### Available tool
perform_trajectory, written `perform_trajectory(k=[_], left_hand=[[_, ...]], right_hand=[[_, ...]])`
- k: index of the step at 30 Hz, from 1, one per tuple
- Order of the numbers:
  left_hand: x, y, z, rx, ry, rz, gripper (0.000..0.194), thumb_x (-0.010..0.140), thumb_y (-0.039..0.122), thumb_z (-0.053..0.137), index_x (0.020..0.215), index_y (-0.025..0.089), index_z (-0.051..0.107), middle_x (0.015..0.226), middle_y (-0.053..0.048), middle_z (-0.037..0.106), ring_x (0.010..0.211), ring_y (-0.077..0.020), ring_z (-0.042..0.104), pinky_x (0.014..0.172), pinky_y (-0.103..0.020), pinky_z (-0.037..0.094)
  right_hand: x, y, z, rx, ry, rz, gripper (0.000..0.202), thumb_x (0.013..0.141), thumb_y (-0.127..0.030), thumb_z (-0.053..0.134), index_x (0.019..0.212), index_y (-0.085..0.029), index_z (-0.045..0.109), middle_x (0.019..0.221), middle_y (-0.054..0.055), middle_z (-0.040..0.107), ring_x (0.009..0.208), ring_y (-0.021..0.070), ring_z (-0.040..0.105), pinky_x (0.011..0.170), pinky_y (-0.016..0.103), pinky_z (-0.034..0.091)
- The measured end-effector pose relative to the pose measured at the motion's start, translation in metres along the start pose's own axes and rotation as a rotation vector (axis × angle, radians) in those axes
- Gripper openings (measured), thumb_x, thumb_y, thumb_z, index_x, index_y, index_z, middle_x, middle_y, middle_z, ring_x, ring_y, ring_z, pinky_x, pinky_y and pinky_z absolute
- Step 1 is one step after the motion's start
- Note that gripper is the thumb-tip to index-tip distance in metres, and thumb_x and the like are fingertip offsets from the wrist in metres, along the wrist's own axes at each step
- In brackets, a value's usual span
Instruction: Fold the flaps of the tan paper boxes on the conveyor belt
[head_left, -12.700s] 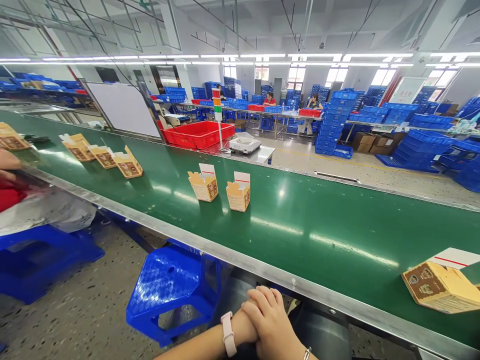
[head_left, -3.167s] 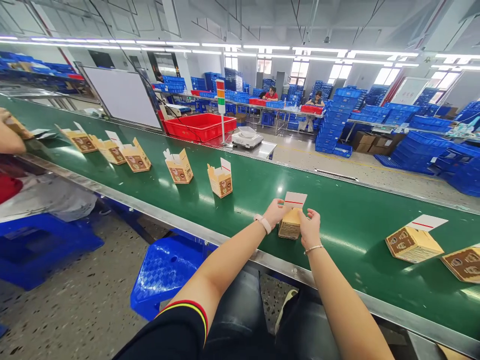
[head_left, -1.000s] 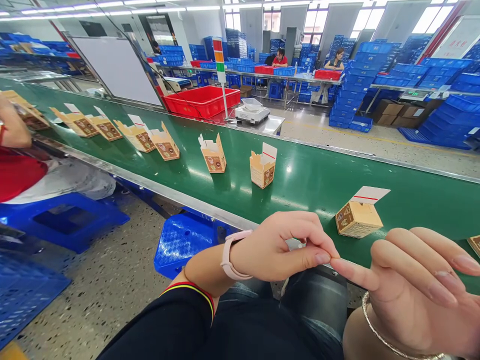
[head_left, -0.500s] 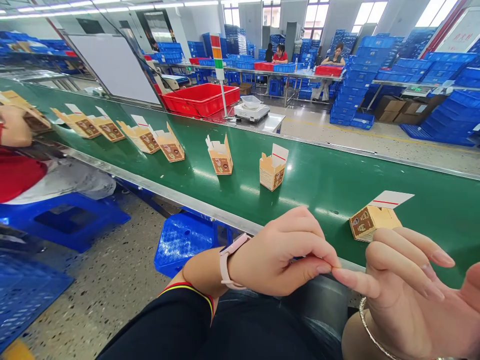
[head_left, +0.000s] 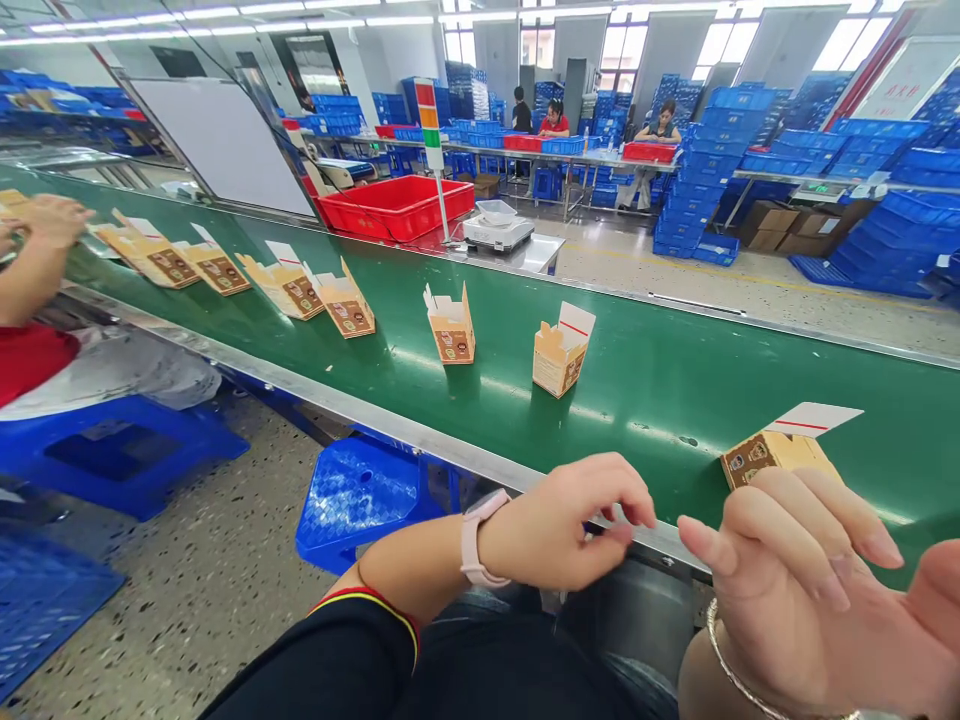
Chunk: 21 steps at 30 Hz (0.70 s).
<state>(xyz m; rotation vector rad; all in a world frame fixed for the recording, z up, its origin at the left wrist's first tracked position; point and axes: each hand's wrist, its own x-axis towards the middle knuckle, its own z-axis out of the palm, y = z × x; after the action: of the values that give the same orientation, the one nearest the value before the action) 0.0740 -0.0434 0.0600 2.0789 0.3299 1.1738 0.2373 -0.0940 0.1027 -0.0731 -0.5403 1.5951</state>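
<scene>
My left hand (head_left: pixel 574 520), with a pink watch on its wrist, hovers over the belt's near edge. Its fingers are loosely curled, thumb and index fingertips slightly apart, with nothing between them. My right hand (head_left: pixel 817 590), a bracelet on its wrist, is turned palm up with its fingers spread and bare. Just behind the right fingers lies a brown-and-tan carton (head_left: pixel 776 455) with its white flap raised, partly hidden by them. Farther left on the belt, an open carton (head_left: pixel 561 355) and another open carton (head_left: pixel 452 335) stand upright, touched by neither hand.
The green conveyor belt (head_left: pixel 645 380) carries several more cartons at the left, near a co-worker's hands (head_left: pixel 52 220). Blue stools stand below, one stool (head_left: pixel 360 490) close to my left arm. Across the belt are a red bin (head_left: pixel 397 210), a scale (head_left: pixel 499 232) and a signal light (head_left: pixel 428 125).
My left fingertips have let go of a finger of my right hand, and a gap has opened between the hands. The nearer cartons sit farther right in view.
</scene>
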Motion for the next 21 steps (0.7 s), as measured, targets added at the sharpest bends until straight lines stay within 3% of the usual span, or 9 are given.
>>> perform_trajectory(k=[5, 10, 13, 16, 18, 21], left_hand=[[-0.005, -0.018, -0.025, -0.082, 0.143, -0.164, 0.014, 0.074, 0.004, 0.050, 0.076, 0.018, 0.048, 0.078, -0.002, 0.052, 0.070, -0.0104, 0.052, 0.063, -0.022, 0.046], [-0.008, -0.047, -0.050, -0.068, 0.305, -0.237, 0.013, 0.071, 0.007, 0.053, 0.072, 0.018, 0.047, 0.077, 0.000, 0.050, 0.070, -0.0106, 0.050, 0.064, -0.024, 0.043], [-0.004, -0.089, -0.067, -0.024, 0.367, -0.359, 0.012, 0.071, 0.010, 0.053, 0.078, 0.019, 0.050, 0.075, 0.001, 0.049, 0.067, -0.0104, 0.048, 0.063, -0.024, 0.042], [0.011, -0.144, -0.078, 0.159, 0.403, -0.511, 0.027, 0.068, 0.012, 0.056, 0.094, 0.019, 0.055, 0.086, -0.001, 0.054, 0.073, -0.0126, 0.052, 0.070, -0.028, 0.046], [0.024, -0.178, -0.079, 0.280, 0.355, -0.517, 0.044, 0.066, 0.015, 0.062, 0.110, 0.018, 0.055, 0.113, -0.009, 0.056, 0.099, -0.0207, 0.055, 0.087, -0.037, 0.047], [0.041, -0.210, -0.071, 0.343, 0.140, -0.435, 0.061, 0.070, 0.021, 0.065, 0.128, 0.019, 0.048, 0.139, -0.013, 0.046, 0.130, -0.0306, 0.039, 0.109, -0.049, 0.032]], right_hand=[[0.024, -0.003, -0.019, -0.229, 0.039, -0.139, 0.036, 0.075, -0.034, 0.068, 0.062, -0.021, 0.037, 0.058, -0.008, 0.036, 0.049, 0.0081, 0.036, 0.080, 0.047, 0.057], [0.053, -0.002, -0.059, -0.395, 0.163, -0.155, 0.028, 0.074, -0.040, 0.065, 0.063, -0.021, 0.047, 0.061, -0.006, 0.038, 0.055, 0.0096, 0.042, 0.082, 0.048, 0.055], [0.077, 0.005, -0.095, -0.635, 0.254, -0.180, 0.024, 0.074, -0.037, 0.064, 0.064, -0.021, 0.049, 0.062, -0.005, 0.043, 0.057, 0.0115, 0.046, 0.080, 0.049, 0.054], [0.105, 0.018, -0.135, -1.160, 0.294, -0.330, 0.018, 0.072, -0.039, 0.064, 0.076, -0.023, 0.056, 0.074, 0.000, 0.056, 0.071, 0.0175, 0.055, 0.082, 0.049, 0.052], [0.122, 0.026, -0.161, -1.530, 0.182, -0.396, 0.032, 0.071, -0.041, 0.064, 0.097, -0.023, 0.059, 0.104, 0.009, 0.062, 0.097, 0.0258, 0.057, 0.091, 0.053, 0.047], [0.141, 0.033, -0.193, -1.827, -0.031, -0.442, 0.052, 0.073, -0.044, 0.060, 0.120, -0.021, 0.054, 0.133, 0.014, 0.051, 0.125, 0.0314, 0.044, 0.105, 0.056, 0.035]])
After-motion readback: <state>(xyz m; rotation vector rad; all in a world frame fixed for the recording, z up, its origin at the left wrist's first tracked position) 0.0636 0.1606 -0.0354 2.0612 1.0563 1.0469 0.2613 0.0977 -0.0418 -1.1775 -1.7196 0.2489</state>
